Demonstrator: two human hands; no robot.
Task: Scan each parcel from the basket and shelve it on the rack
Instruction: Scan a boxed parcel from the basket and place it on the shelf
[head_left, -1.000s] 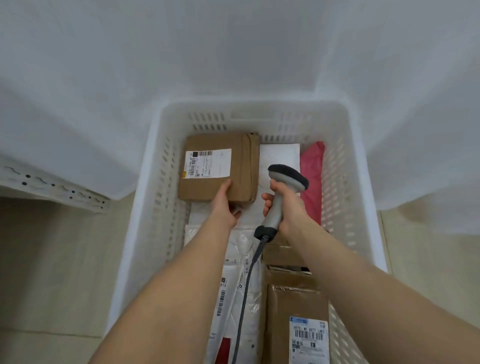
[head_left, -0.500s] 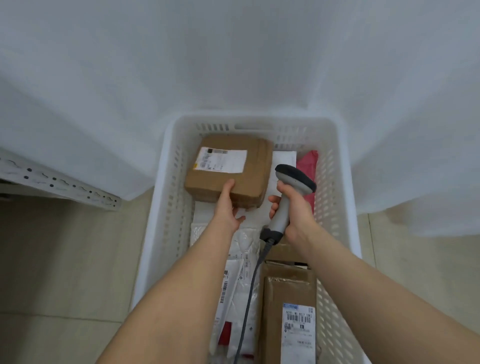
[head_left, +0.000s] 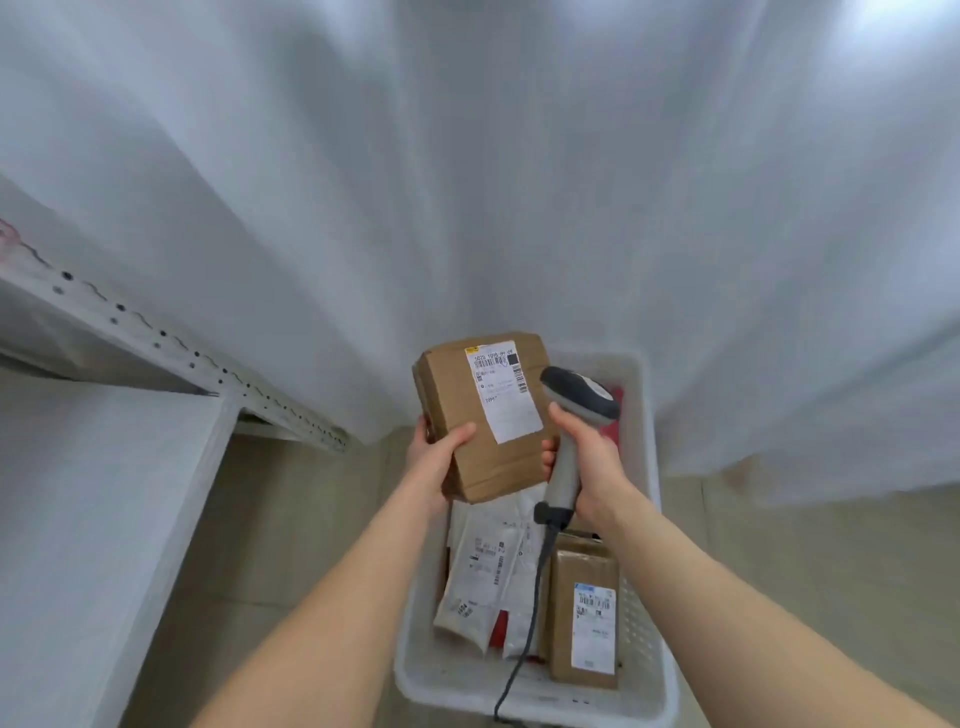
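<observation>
My left hand (head_left: 435, 457) grips the lower left corner of a brown cardboard parcel (head_left: 467, 410), held up above the white basket (head_left: 647, 670) with its white shipping label facing me. Just to the right, my right hand (head_left: 592, 462) holds a grey barcode scanner (head_left: 574, 410) by its handle, its dark head level with the parcel's label. The scanner's cable hangs down over the basket. Inside the basket lie a brown box with a label (head_left: 584, 618), white poly mailers (head_left: 485, 566) and a red packet, mostly hidden.
A white metal rack (head_left: 104, 467) stands at the left, its perforated rail running diagonally. White curtain fabric (head_left: 467, 182) hangs behind the basket. Beige tiled floor (head_left: 805, 561) lies on both sides of the basket.
My left hand lifted the brown parcel out of the basket and turned it upright, label toward me. The scanner hand rose with it. My view pulled back and up.
</observation>
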